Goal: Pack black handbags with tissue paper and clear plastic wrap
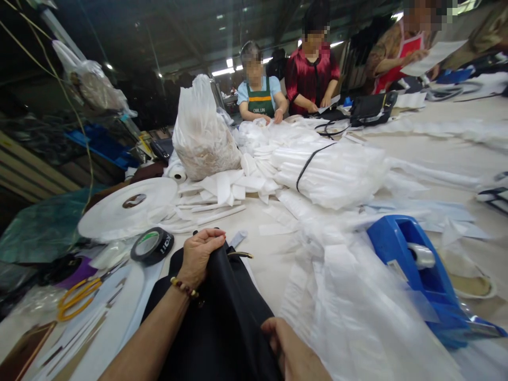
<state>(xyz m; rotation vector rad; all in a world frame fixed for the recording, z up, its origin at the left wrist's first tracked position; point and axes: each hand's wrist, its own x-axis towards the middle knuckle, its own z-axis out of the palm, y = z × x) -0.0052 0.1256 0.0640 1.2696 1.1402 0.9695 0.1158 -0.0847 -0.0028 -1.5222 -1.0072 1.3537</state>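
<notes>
Black bag (226, 323), or what looks like one, lies right below you, spanning the space between your two hands and reaching back toward your body. Your left hand (200, 256) is closed on its far top edge, thumb and fingers pinching the material, probably to keep that edge raised and taut. Your right hand (296, 352) is apart from the left, lower and nearer you, its fingers curled at the bag's right side, perhaps to steady it; whether they grip or only touch, you cannot tell from this angle. A gold-tipped strip (243, 255) juts out just right of your left fingers.

Beside your left hand sits a tape roll (162, 254), with yellow-handled scissors (93, 286) farther left, likely kept there for easy reach. White plastic sheeting (349, 286) spreads right of your right hand, and a blue tape dispenser (387, 241) stands beyond it.
</notes>
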